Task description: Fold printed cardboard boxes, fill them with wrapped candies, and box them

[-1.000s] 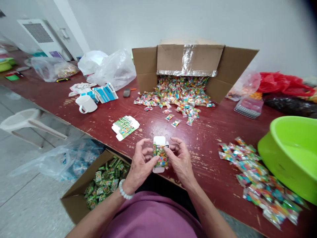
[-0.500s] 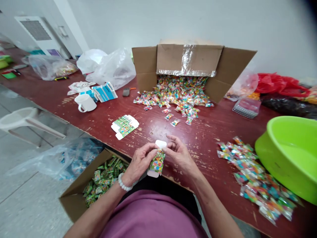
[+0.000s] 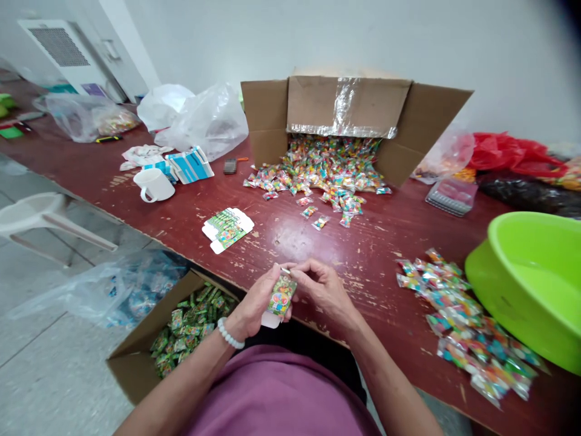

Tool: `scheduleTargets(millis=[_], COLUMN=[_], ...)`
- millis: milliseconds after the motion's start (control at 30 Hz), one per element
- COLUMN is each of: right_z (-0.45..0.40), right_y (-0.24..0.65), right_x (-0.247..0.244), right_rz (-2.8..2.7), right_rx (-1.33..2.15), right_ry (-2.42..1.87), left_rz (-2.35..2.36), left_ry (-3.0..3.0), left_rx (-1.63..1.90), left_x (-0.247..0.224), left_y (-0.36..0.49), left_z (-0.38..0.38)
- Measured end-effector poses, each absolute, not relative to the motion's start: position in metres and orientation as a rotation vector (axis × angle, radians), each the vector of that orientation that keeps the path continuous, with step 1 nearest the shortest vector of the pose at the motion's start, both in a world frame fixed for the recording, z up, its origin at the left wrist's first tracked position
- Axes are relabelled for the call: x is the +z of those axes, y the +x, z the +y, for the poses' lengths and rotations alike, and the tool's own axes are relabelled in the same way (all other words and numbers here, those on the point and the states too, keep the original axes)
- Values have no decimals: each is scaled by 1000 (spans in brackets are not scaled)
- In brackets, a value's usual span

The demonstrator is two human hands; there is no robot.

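Note:
A small green printed box [image 3: 281, 294] is held over the table's front edge, its lower white flap sticking out. My left hand [image 3: 258, 303], with a pale bead bracelet at the wrist, wraps round the box from the left. The fingers of my right hand [image 3: 324, 290] pinch the box's top end, where the flap is folded over. Flat unfolded cartons [image 3: 229, 229] lie on the table to the left. Wrapped candies [image 3: 336, 166] spill out of a large cardboard box [image 3: 347, 106] beyond my hands.
More candies [image 3: 467, 327] lie at the right beside a green basin [image 3: 503, 278]. Below the table edge, a carton [image 3: 136, 366] holds filled green packets [image 3: 193, 324]. A white mug [image 3: 154, 185], plastic bags [image 3: 209, 124] and a white stool [image 3: 49, 221] are at left.
The top flap, upright before, is now folded down. My left hand has wrapped further round the box, which has tilted and shifted slightly left, and my right fingers have closed in on its top.

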State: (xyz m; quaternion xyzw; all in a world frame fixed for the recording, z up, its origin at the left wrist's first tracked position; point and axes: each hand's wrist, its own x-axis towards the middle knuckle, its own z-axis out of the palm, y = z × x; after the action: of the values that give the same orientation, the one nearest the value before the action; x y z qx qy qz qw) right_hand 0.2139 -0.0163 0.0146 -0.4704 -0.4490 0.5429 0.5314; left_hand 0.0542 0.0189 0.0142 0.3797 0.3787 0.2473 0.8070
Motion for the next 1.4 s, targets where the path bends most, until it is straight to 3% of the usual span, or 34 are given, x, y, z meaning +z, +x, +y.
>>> scheduleTargets(millis=[100, 467, 700, 833, 1000, 1167, 1400], right_z=[-13, -12, -18, -11, -6, -1, -10], right_y=[215, 220, 222, 222, 219, 221, 219], right_x=[14, 23, 9, 0, 7, 14, 11], right_rz=[-951, -954, -1310, -1142, -1191, -1195, -1505], right_rx=[1443, 1386, 1012, 1150, 1050, 1236, 963], right_ry=[-1079, -1054, -1243, -1249, -1334, -1233, -1135], left_rz=[818, 826, 908, 883, 892, 887, 927], left_ry=[905, 1112, 1182, 1168, 1110, 1022, 1143], left_rx=[497, 472, 511, 508, 507, 499, 549], left_x=[16, 22, 20, 20, 15, 7, 14], left_y=[58, 53, 53, 56, 56, 56, 53], left_z=[20, 23, 21, 23, 25, 24, 26])
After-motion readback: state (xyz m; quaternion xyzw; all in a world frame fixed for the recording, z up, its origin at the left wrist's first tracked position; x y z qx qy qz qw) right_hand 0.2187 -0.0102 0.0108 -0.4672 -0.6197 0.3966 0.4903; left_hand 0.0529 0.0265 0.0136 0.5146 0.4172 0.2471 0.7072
